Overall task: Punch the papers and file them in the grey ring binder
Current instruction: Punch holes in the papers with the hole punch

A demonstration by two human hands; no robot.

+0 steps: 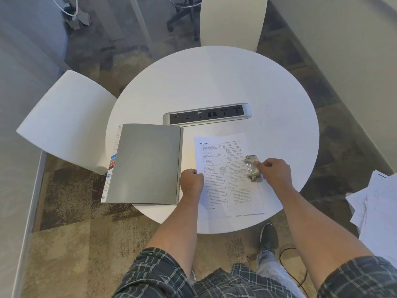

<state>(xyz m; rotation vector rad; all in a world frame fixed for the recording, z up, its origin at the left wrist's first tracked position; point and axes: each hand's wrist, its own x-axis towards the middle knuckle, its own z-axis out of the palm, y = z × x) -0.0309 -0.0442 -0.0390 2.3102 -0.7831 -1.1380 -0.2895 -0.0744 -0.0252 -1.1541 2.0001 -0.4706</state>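
pinching the papers [227, 181] with my left hand [191, 182], right hand [274, 172] gripping the punch [253, 168]; punching underway, binder [146, 163] closed, filing left.

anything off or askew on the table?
Mostly tidy. The papers lie slightly skewed, their near edge past the table rim. More loose sheets sit in a messy pile off to the right.

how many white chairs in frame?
2. One white chair stands left of the round table, beside the grey ring binder; the other is at the far side. More may be out of view.
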